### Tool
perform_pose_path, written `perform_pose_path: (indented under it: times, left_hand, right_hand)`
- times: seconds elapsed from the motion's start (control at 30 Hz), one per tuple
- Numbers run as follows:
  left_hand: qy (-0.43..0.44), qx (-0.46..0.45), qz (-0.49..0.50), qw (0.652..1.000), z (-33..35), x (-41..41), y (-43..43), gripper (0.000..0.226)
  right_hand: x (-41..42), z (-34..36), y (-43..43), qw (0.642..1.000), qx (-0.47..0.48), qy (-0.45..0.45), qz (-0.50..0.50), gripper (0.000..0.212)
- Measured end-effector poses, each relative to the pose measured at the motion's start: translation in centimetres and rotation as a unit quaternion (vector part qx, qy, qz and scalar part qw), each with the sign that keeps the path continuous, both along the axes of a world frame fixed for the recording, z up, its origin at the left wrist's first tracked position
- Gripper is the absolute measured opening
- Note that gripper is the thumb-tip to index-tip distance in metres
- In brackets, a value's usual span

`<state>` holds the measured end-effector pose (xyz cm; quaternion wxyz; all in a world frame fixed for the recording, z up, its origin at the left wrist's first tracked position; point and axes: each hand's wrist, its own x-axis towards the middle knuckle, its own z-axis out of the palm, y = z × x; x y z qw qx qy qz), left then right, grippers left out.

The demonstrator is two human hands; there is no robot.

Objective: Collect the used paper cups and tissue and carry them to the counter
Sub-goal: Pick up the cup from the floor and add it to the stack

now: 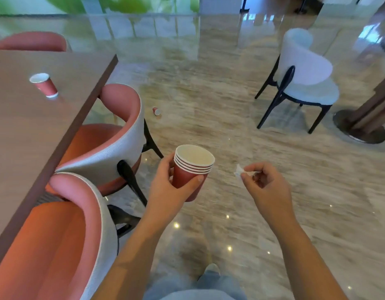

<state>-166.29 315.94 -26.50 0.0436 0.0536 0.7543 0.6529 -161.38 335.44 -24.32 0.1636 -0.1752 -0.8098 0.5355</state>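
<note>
The left hand (pixel 165 185) grips a stack of red paper cups (pixel 187 176), several nested one inside another with their white rims showing. The fingers curl round the far side of the stack and the thumb presses across the near side. The stack is held out in front of the body, mouth up and tilted slightly away, above the floor (pixel 219 131).

The right hand (pixel 267 185) is mostly closed. Its thumb and forefinger pinch a small crumpled white tissue (pixel 239 171), which sticks out to the left of the fingertips, and the other fingers are folded in toward the palm. The tissue is near the stack's rim but does not touch it.

Another red cup (pixel 44 85) stands upright on the brown table (pixel 35 131) at the left, well away from both hands. A further cup (pixel 156 111) lies on its side on the polished floor, beyond the pink chairs (pixel 113 131) tucked against the table's edge.

A white chair (pixel 304 76) with dark legs stands to the right, beside the round metal base (pixel 360 131) of a second table. Below, blue jeans (pixel 209 286) and the toe of a shoe (pixel 212 269) show between the forearms.
</note>
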Motion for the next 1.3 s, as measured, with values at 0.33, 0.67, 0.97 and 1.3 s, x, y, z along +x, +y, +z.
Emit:
perform_pose_path:
  times: [0.33,0.67,0.97,1.3]
  left_hand:
    - [-0.038,0.000,0.149,0.988,-1.7,-9.8,-3.0,0.062]
    - [0.008,-0.010,0.267,0.964,-0.9,-25.9,-12.6,0.061]
    - [-0.029,-0.015,0.369,0.929,-2.9,-32.3,-19.2,0.054]
    - [-0.055,-0.025,0.461,0.885,-3.5,-40.3,-22.3,0.054]
  right_hand:
    - [-15.5,-1.9,-1.8,0.991,-0.030,-0.021,0.126,0.019]
    - [-35.3,-0.5,-13.0,0.969,-0.016,0.005,0.247,0.023]
    - [-45.5,-2.4,-20.5,0.940,-0.039,-0.001,0.339,0.022]
    - [-58.2,-3.6,-26.9,0.900,-0.042,-0.007,0.433,0.018]
